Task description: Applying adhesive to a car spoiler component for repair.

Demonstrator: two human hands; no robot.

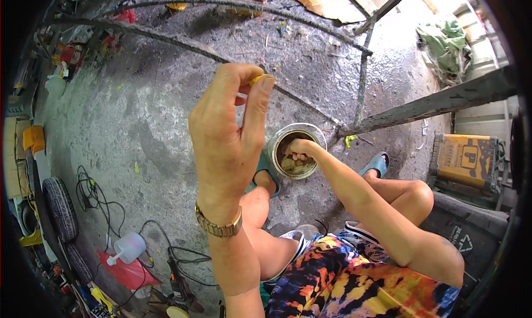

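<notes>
My left hand (228, 115) is raised in front of me, a watch on its wrist. Thumb and forefinger pinch a small yellow piece (257, 79), mostly hidden by the fingers, so its kind does not show. Behind the fingertips runs a thin dark bar of a metal frame (194, 50); whether they touch it I cannot tell. My right hand (300, 148) reaches into an open round bucket (272, 158) with a wire handle, standing on the floor between my feet. Its fingers are curled over brownish contents (292, 165), and what they hold, if anything, is hidden.
A thick frame bar (432, 104) crosses at the right, above a yellow-and-black box (464, 158). Green cloth (448, 45) lies at the far right. On the left are a tyre (60, 209), black cable (94, 193), a white plastic bottle (131, 247) and a power tool (179, 285).
</notes>
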